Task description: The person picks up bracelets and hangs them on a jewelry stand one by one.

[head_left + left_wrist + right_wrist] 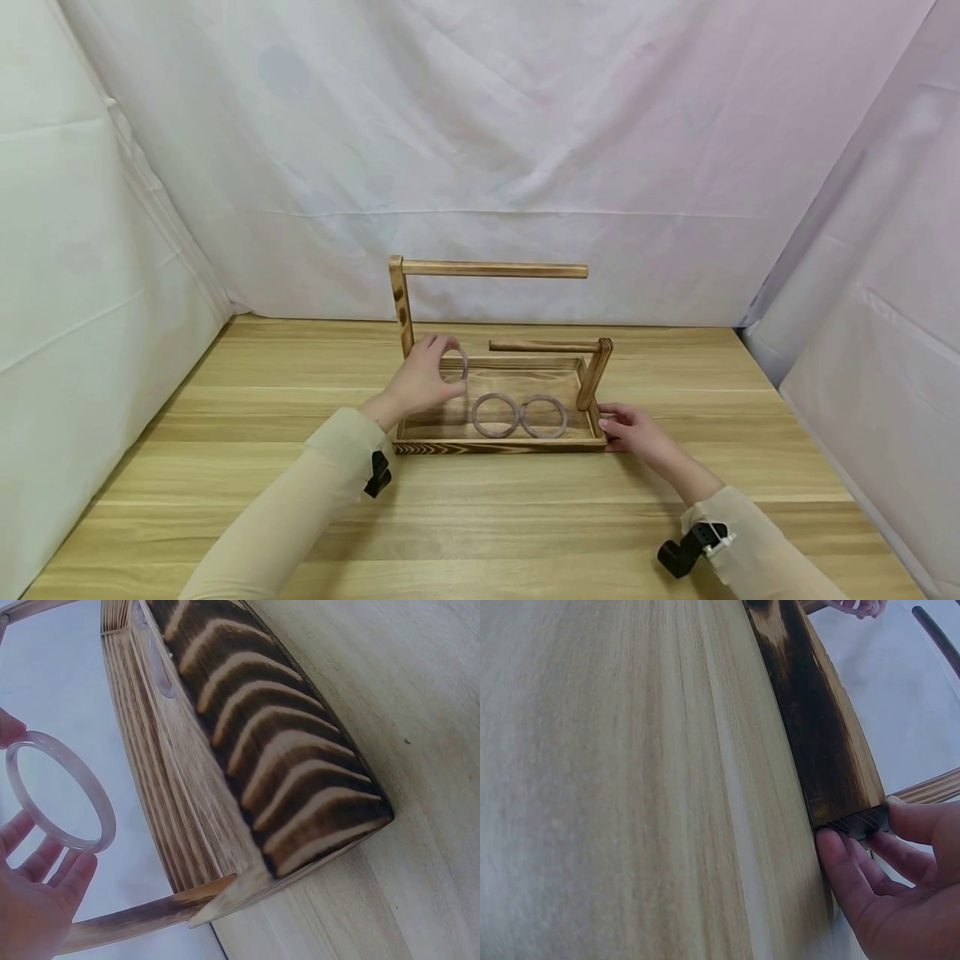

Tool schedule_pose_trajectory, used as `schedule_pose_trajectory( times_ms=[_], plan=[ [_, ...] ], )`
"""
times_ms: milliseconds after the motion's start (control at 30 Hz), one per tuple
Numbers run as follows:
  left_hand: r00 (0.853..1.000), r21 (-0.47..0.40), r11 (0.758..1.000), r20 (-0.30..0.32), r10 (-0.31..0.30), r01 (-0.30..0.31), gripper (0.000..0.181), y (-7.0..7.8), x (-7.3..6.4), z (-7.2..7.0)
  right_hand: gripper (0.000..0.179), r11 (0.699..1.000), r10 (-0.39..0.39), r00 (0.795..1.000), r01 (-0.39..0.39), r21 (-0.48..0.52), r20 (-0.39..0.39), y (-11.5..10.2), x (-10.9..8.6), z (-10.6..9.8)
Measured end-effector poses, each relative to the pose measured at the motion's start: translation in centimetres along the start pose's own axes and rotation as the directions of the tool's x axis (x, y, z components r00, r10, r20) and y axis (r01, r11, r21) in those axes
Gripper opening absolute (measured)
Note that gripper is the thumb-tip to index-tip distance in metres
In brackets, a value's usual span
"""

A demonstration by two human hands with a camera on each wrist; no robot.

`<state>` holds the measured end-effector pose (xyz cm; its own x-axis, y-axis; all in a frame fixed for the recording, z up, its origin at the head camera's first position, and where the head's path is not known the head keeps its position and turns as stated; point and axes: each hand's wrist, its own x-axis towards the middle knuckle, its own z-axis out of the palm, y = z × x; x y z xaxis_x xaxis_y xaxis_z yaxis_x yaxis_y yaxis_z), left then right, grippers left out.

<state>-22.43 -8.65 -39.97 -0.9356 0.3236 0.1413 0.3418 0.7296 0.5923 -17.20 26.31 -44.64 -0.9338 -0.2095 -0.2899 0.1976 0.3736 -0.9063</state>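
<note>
My left hand (423, 375) pinches a pale, translucent bangle (96, 789) between thumb and fingertips, above the left part of a wooden bangle stand (495, 447). The bangle stands roughly on edge in the grip. On the stand's tray floor two more bangles lie side by side, one at the middle (496, 435) and one to its right (546, 435). My right hand (633, 433) grips the tray's right end near the front corner; in the right wrist view its thumb is at the top edge and its fingers against the outer end.
A tall left post (401, 312) carries a long horizontal rod (495, 269) pointing right. From a shorter right post (594, 375) a lower rod (543, 346) points left. The wood-grain table (465, 525) meets a white cloth backdrop (487, 167), with cloth at both sides.
</note>
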Motion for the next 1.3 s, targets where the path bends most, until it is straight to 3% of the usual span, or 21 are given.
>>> schedule_pose_trajectory(
  times_ms=[1300],
  plan=[
    [0.997,-0.058,0.996,-0.054,0.063,-0.066,0.053,1.8,0.5,-0.7,0.048,1.000,-0.004,1.000,0.004,-0.016,-0.008,0.3,0.1,0.0]
  ],
)
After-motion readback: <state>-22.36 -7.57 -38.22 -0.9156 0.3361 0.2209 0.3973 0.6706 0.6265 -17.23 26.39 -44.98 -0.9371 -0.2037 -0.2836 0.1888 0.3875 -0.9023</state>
